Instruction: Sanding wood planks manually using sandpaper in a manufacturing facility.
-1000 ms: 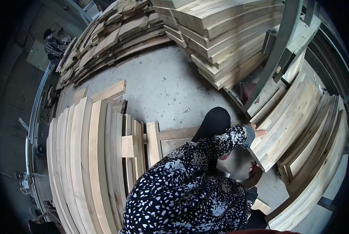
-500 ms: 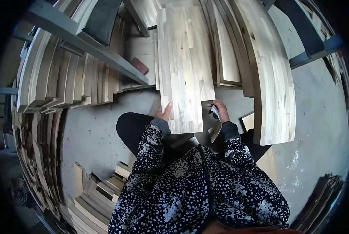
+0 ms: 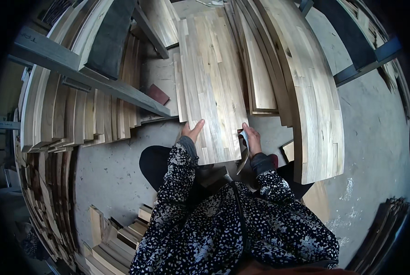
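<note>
A long pale wooden panel (image 3: 214, 87), made of glued strips, stretches away in front of me, its near end over my lap. My left hand (image 3: 193, 130) grips its left edge near that end, thumb on top and fingers underneath. At the right edge, my right hand (image 3: 253, 139) is closed around a thin, bent, whitish sheet (image 3: 244, 137), with the thumb up against the panel. Whether the sheet is paper or an abrasive I cannot tell. The fingers of both hands are partly hidden.
More panels (image 3: 312, 91) stand curved-looking at the right. Grey metal rack bars (image 3: 90, 73) cross the left, with stacked boards (image 3: 76, 110) behind. A dark red block (image 3: 158, 94) lies beyond my left hand. Wood offcuts (image 3: 118, 238) sit at lower left, dark strips (image 3: 381, 233) at lower right.
My right hand, with the sheet, has moved in to the panel's right edge. My left hand stays on the left edge. The whole view has shifted slightly.
</note>
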{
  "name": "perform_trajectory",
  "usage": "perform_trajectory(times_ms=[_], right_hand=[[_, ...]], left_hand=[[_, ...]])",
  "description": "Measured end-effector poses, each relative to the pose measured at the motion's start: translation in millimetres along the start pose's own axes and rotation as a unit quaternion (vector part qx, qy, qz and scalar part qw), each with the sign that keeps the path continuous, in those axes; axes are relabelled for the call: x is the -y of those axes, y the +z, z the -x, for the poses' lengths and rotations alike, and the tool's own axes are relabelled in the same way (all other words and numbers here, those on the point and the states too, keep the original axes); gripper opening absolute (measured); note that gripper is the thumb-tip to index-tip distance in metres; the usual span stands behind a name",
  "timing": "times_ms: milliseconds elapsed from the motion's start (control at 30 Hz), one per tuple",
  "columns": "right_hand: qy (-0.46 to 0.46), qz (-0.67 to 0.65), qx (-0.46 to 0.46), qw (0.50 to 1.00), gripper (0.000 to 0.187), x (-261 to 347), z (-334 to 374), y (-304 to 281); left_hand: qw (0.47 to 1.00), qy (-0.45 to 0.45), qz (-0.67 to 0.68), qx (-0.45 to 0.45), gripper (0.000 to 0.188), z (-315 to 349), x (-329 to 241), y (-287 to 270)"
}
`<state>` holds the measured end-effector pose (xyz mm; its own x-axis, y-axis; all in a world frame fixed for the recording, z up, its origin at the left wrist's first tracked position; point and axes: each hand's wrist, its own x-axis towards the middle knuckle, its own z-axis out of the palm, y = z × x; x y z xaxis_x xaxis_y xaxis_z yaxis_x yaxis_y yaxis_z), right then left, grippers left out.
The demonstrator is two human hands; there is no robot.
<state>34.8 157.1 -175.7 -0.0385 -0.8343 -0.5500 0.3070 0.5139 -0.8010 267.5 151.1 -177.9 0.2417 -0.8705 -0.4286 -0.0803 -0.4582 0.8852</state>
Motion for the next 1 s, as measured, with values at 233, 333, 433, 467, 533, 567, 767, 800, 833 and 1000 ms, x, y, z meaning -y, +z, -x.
perform_trajectory(times_ms=[233, 333, 433, 467, 533, 567, 767, 800, 833, 1000], right_hand=[[0.005, -0.001, 0.022, 1.0, 0.037, 12, -3, -3], [0.136, -0.108, 0.026, 0.985, 0.039, 12, 13, -9], [0.08, -0.015, 0.077, 0.994, 0.039, 37, 41, -4], [0.052, 0.033, 0.102, 0.993, 0.038, 41, 49, -2], [0.031, 0.079, 0.101, 0.991, 0.036, 28, 51, -9], [0.023, 0.134, 0.114, 0.984, 0.034, 21, 49, -11], [0.012, 0.135, 0.107, 0.985, 0.027, 13, 55, -10], [0.011, 0.117, 0.107, 0.987, 0.026, 14, 57, -13], [0.011, 0.099, 0.106, 0.989, 0.024, 14, 59, -16], [0.054, 0.123, 0.098, 0.986, 0.021, -2, 80, -27]], left_hand=[[0.999, 0.002, 0.041, 0.017, 0.062, -1, -17, 6], [0.993, -0.022, 0.118, -0.006, 0.059, 10, 4, 7], [0.992, -0.032, 0.122, 0.003, 0.056, 18, 11, 10], [0.992, -0.035, 0.124, 0.007, 0.055, 20, 12, 11], [0.993, -0.015, 0.118, 0.021, 0.055, 25, 6, 13], [0.993, -0.001, 0.118, 0.017, 0.054, 29, 3, 12], [0.988, 0.059, 0.144, 0.004, 0.054, 19, 4, 23], [0.995, 0.057, 0.078, -0.007, 0.055, 22, 4, 24], [0.998, 0.053, 0.011, -0.016, 0.055, 28, -1, 27], [0.998, 0.005, -0.058, -0.005, 0.051, 72, -12, 24]])
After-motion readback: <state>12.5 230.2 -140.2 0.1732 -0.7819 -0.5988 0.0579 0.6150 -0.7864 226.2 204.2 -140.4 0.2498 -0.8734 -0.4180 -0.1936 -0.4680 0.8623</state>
